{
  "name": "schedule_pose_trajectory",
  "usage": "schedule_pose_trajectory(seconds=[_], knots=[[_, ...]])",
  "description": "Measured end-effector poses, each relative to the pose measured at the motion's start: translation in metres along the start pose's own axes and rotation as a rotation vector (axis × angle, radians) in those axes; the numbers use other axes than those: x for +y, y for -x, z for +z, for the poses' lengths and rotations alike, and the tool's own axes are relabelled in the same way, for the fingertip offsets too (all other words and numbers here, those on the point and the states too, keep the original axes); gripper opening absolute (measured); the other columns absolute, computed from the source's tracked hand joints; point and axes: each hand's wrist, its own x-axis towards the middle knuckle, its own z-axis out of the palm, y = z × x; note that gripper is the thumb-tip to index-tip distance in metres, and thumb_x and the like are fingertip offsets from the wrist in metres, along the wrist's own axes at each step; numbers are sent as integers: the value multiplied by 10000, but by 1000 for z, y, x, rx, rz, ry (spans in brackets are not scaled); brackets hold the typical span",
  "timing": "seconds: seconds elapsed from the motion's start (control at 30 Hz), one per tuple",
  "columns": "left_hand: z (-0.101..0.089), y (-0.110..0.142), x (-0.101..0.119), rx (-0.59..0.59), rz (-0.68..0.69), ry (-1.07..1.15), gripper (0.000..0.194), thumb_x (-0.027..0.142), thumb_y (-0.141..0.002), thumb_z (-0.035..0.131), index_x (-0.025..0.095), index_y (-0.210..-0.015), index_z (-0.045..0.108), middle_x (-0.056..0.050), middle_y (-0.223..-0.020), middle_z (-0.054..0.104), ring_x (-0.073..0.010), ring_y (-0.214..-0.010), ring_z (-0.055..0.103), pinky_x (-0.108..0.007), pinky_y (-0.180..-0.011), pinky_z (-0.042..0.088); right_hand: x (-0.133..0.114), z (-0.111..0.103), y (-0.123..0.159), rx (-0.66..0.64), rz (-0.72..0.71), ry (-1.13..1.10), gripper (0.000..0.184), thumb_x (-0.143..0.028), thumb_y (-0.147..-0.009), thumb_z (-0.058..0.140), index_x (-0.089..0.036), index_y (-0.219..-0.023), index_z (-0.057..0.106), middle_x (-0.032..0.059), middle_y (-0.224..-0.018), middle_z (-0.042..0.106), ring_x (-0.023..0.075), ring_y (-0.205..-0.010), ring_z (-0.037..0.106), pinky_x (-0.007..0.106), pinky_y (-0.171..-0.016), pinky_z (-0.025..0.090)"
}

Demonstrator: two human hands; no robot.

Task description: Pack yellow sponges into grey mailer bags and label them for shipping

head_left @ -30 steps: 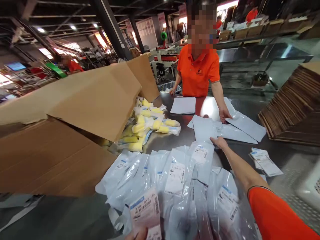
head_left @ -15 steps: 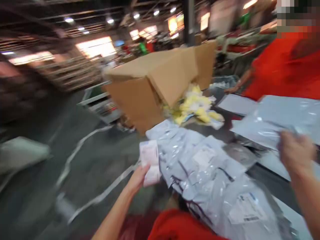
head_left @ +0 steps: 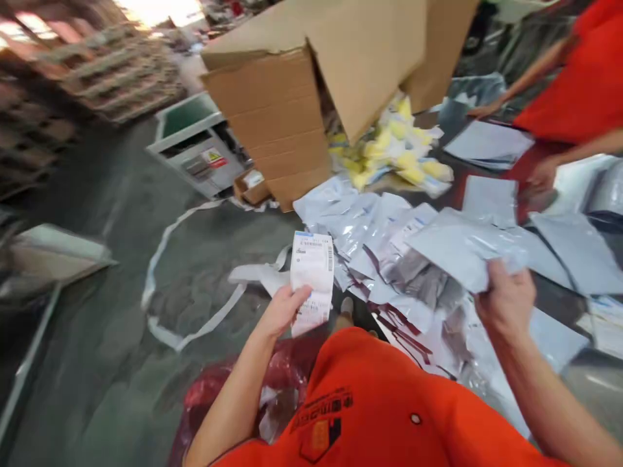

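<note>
My left hand (head_left: 287,308) pinches a white printed shipping label (head_left: 314,259) near its lower edge, with the thumb on the front. The label stands upright above the floor, left of the pile. In my right hand (head_left: 509,295) is the near corner of a pale grey plastic mailing bag (head_left: 457,240), gripped in closed fingers. That bag hangs over a heap of similar mailing bags (head_left: 341,214), some with labels stuck on. Part of the bag's right side is covered by my fist.
A large open cardboard box (head_left: 272,117) stands behind the heap, yellow and white items (head_left: 389,149) spilling from it. At the right, a co-worker in a red shirt (head_left: 574,84) reaches among flat bags. A white strip (head_left: 156,259) curls across the floor, near a red plastic sack (head_left: 214,383).
My view has tipped downward. My right hand has moved left with the mailing bag, now over the heap and closer to the label. My left hand still holds the label.
</note>
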Motion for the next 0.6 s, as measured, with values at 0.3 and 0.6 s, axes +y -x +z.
schedule_pose_trajectory(seconds=[0.3, 0.6], knots=[[69, -3, 10, -604, 38, -470, 450, 538, -825, 607, 116, -888, 752, -62, -847, 721, -185, -762, 604, -248, -667, 479, -10, -49, 41, -948, 324, 359, 537, -636, -919, 434, -176, -742, 648, 53, -663, 672, 163, -570, 603, 282, -567, 488], [82, -13, 24, -731, 64, -477, 645, 416, -777, 719, 191, -1364, 573, -101, -1231, 644, -146, -780, 598, -209, -662, 466, -43, 7, 10, -810, -13, 118, 332, -493, -880, 575, -171, -799, 607, -18, -731, 595, 131, -701, 544, 228, -626, 411]])
